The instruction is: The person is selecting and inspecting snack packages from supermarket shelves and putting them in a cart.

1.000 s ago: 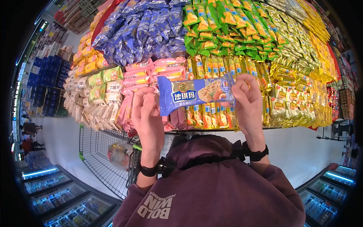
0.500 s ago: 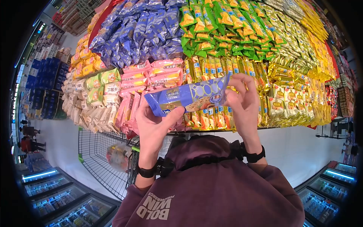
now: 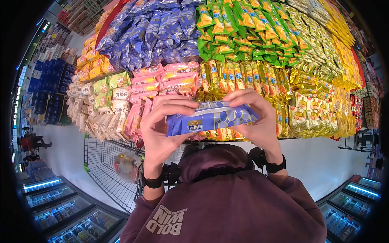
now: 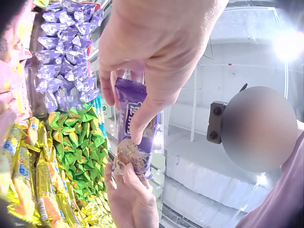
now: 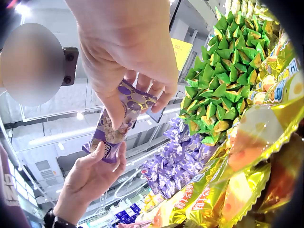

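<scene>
Both hands hold a blue snack packet [image 3: 192, 124], printed as sachima, over the front of a piled display. My left hand [image 3: 156, 133] grips one end, fingers over the top edge and thumb below. The other end is gripped by my right hand [image 3: 261, 121] in much the same way. In the head view the packet's long edge and a barcode face up. The left wrist view shows its printed front, with my left thumb [image 4: 143, 121] lying across it. From the right wrist, the packet [image 5: 110, 135] spans slantwise between both hands.
Heaped beyond the hands are blue packets [image 3: 152, 30], green packets [image 3: 259, 30] and pink packets [image 3: 178, 75], with gold ones [image 3: 239, 75] beneath. A wire shopping cart [image 3: 105, 162] holding a clear bag stands at the left. Glass-doored coolers [image 3: 79, 216] are behind.
The packet has turned, its printed front tilting away from the head view and its seam edge coming up. Both hands have shifted their grip, fingers now over the top edge.
</scene>
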Available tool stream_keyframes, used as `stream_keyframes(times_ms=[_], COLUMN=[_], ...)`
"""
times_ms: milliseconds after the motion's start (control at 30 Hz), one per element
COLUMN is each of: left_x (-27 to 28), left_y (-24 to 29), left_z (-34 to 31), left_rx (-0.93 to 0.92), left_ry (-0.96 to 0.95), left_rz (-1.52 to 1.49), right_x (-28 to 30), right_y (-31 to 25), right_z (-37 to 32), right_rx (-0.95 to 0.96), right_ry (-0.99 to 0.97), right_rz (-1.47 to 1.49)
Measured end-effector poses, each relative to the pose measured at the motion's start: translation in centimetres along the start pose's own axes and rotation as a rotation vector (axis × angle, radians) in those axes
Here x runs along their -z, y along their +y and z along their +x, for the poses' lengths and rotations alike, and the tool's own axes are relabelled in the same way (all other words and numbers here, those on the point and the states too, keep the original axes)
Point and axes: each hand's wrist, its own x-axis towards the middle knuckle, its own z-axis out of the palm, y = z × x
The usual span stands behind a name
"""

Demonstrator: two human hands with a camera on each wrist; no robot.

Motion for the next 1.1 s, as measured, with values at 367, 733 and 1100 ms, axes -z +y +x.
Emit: stream_keyframes(times_ms=[367, 733, 1100], left_x=[-1.2, -1.3, -2.6], left_y=[2.4, 1.6, 1.4], left_z=[0.4, 0.5, 0.7], left_rx=[0.397, 0.459, 0.459], left_ry=[0.162, 0.189, 0.187], left_rz=[-0.15, -0.26, -0.561], right_x=[-1.0, 0.3, -0.3], right_y=[-1.0, -0.7, -0.8], right_z=[-0.1, 1.1, 0.5], right_rx=[-0.255, 0.2, -0.076], right_ry=[0.079, -0.036, 0.089], right_rz=[0.196, -0.385, -0.026])
